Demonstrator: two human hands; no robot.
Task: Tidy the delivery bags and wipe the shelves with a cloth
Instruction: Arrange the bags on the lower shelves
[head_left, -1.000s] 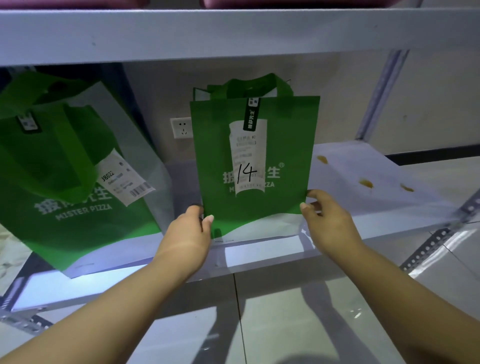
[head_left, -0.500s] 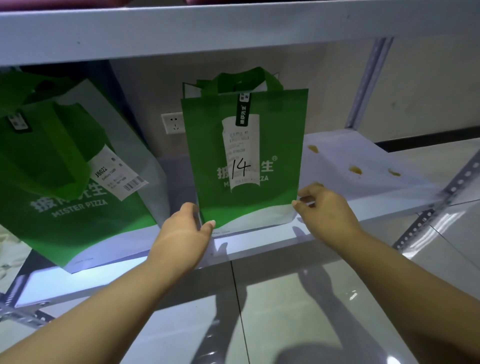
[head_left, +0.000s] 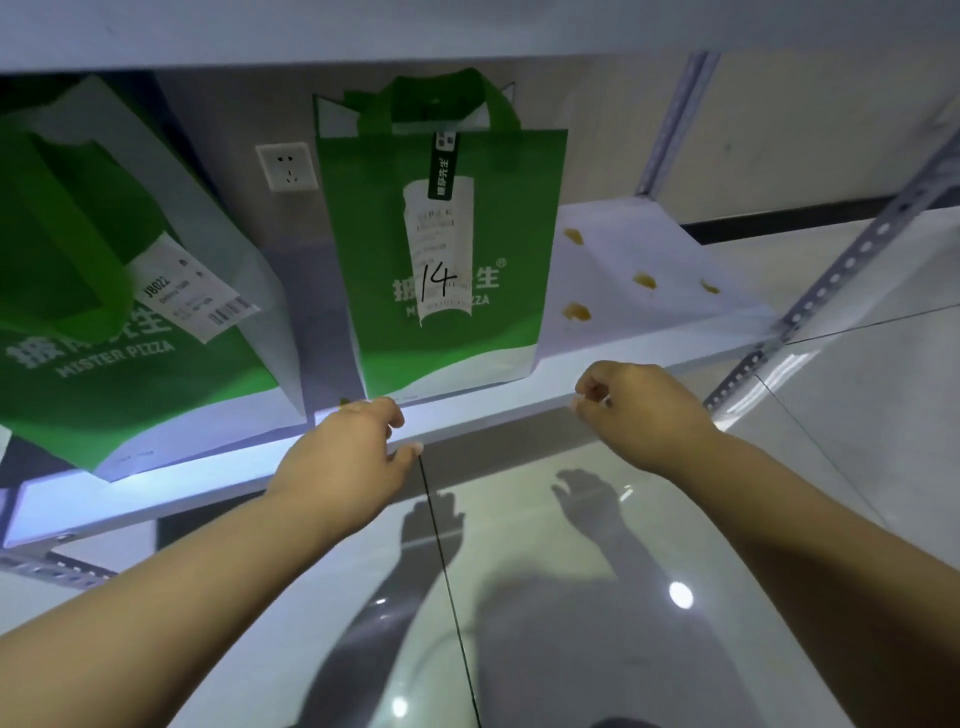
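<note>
Two hands, left hand (head_left: 348, 457) and right hand (head_left: 639, 410), withdrawn from green bag 14 (head_left: 363, 260): both empty, loosely curled. Bag upright; shelf stains (head_left: 576, 312) beside it unwiped.

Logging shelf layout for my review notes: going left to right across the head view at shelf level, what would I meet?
Leaning green bag → wall socket → upright green bag marked 14 → yellow stains → perforated shelf post

bag marked 14 (head_left: 441, 249) stands upright on the lower shelf (head_left: 675, 249), dead centre. second bag (head_left: 104, 312) leans tilted at its 9 o'clock, wall socket (head_left: 287, 166) behind and between them at 10. spots (head_left: 576, 312) sit on the shelf at 3. left hand (head_left: 343, 457) at 7, right hand (head_left: 639, 410) at 5, both in front of the shelf edge, apart from the bag.
</note>
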